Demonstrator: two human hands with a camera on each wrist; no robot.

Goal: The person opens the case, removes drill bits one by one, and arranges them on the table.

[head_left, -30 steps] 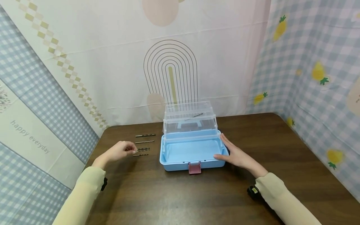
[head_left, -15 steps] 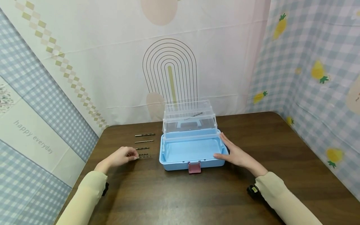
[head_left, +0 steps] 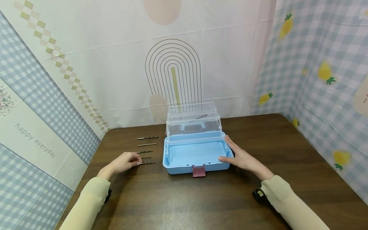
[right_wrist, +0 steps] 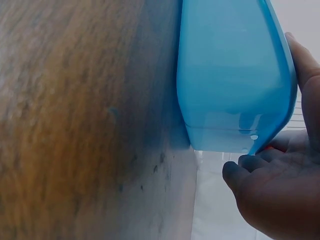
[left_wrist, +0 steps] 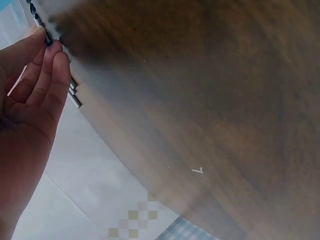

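My left hand (head_left: 126, 161) pinches the shank end of a drill bit (head_left: 148, 163) between thumb and fingertips, at the front of a row of bits on the table. In the left wrist view the spiral part of that drill bit (left_wrist: 34, 11) sticks out past the fingers. To the right stands a light blue toolbox (head_left: 198, 153), its clear trays (head_left: 193, 137) raised. My right hand (head_left: 240, 158) grips the toolbox's right side, thumb over the front corner of the rim. In the right wrist view the fingertips lie by the outer wall (right_wrist: 230, 75).
Several more drill bits lie roughly parallel behind the pinched one, the rearmost drill bit (head_left: 148, 138) being the thickest. Another drill bit (head_left: 197, 118) rests in an upper tray. A pink latch (head_left: 199, 171) hangs at the box's front. Patterned cloth (head_left: 129, 80) borders the brown table (head_left: 178, 201).
My left hand has moved slightly toward the table's front with the drill bit, which was blurred before and is now sharp at the front of the row. The right hand has stayed on the toolbox.
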